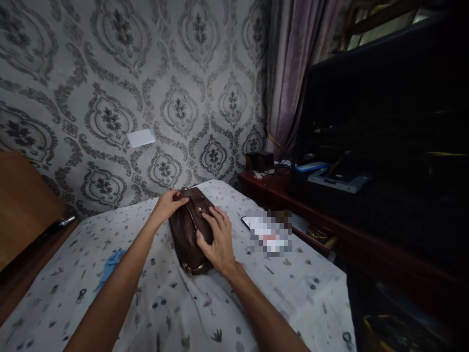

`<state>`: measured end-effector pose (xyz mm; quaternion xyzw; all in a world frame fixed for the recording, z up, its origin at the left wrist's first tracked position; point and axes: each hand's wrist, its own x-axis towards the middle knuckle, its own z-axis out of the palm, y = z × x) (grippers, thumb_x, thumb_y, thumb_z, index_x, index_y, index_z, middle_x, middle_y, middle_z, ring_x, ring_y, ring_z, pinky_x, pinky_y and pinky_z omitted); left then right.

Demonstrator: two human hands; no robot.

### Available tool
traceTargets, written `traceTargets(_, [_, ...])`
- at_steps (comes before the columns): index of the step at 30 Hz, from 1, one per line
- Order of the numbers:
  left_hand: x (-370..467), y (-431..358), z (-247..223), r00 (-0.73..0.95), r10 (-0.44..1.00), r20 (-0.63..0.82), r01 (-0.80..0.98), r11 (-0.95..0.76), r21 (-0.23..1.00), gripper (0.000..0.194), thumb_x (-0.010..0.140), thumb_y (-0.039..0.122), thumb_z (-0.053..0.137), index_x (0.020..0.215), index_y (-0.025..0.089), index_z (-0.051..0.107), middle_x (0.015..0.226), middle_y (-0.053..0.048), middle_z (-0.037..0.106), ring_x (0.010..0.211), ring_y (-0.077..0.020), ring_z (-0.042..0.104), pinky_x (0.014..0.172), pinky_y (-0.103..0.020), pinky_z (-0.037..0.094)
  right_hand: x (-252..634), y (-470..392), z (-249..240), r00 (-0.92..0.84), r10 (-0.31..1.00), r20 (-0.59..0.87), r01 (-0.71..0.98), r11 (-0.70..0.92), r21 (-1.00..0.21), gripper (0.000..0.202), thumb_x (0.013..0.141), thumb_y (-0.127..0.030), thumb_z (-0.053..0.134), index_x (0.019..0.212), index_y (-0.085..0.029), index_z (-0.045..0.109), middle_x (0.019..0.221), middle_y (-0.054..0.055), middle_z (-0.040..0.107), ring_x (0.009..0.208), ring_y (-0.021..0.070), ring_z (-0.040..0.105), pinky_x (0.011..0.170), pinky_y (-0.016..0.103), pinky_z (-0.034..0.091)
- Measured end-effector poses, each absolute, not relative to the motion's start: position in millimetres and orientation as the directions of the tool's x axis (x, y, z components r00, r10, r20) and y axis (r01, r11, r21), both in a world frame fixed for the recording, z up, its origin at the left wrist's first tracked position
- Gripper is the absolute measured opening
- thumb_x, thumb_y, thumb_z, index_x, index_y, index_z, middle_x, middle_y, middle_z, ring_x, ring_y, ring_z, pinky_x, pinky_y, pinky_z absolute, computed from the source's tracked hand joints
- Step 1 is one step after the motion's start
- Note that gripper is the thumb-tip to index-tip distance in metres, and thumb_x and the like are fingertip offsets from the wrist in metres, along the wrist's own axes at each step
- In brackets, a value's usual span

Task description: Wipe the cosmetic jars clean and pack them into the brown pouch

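A dark brown leather handbag [187, 247] with gold-coloured fittings lies on the bed, a zipper line running along its upper side. At the bag's far left edge, my left hand [167, 206] is closed, the thumb on top near the zipper and the fingertips partly hidden at the edge. My right hand [220, 239] grips the bag's right part, its thumb beside the zipper and its bent fingers over the top panel. The bag's underside and far right side are hidden.
A phone [262, 232], partly blurred out, lies right of the bag on the patterned sheet [293, 288]. Blue cloth [110, 266] lies by my left forearm. A dark red desk [264, 188] with an open drawer [317, 237] and a large television [377, 112] borders the right.
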<state>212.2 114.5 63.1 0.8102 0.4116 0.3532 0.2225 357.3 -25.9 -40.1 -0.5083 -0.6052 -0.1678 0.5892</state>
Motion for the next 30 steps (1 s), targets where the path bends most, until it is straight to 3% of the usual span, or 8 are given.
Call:
traceTargets(13, [206.9,113.8,59.2,0.379,0.838,0.393,0.544,-0.546,0.637,0.016,0.070,0.035,0.061,0.067,0.020,0.058,0.060,0.002,0.054,0.061,-0.0154,0.050,0.057,-0.025,0.037,355.5,-23.4,-42.8,0.210,0.405,0.890,0.820,0.423,-0.386,0.040,0.085,-0.026,0.059,0.125,-0.021,0.059,0.138,0.013,0.057,0.135,0.0315,0.046,0.112,0.056,0.040])
traceTargets(23, [210.6,93.4,72.8,0.487,0.790,0.371,0.568,-0.610,0.552,0.019,0.076,0.037,0.060,0.070,0.020,0.059,0.063,0.002,0.057,0.063,-0.0166,0.051,0.060,-0.027,0.037,355.9,-25.1,-40.4,0.219,0.420,0.881,0.825,0.401,-0.397,0.040,0.084,-0.029,0.062,0.123,-0.022,0.059,0.138,0.012,0.057,0.135,0.0315,0.047,0.111,0.054,0.041])
traceTargets(27, [219.1,82.5,76.2,0.460,0.774,0.434,0.602,-0.632,0.488,0.010,0.077,0.029,0.062,0.081,0.020,0.064,0.075,-0.001,0.063,0.073,-0.0202,0.056,0.070,-0.031,0.041,357.0,-25.8,-40.7,0.213,0.433,0.876,0.817,0.412,-0.403,0.041,0.085,-0.030,0.061,0.125,-0.022,0.059,0.139,0.013,0.057,0.136,0.0314,0.046,0.111,0.054,0.041])
traceTargets(30, [232.5,77.8,77.8,0.475,0.723,0.501,0.591,-0.684,0.428,0.018,0.077,0.023,0.064,0.093,0.021,0.069,0.094,-0.005,0.069,0.094,-0.0247,0.060,0.087,-0.034,0.044,358.4,-25.9,-41.3,0.201,0.445,0.873,0.815,0.419,-0.401,0.043,0.085,-0.030,0.061,0.127,-0.022,0.058,0.140,0.013,0.055,0.137,0.0314,0.045,0.112,0.055,0.040])
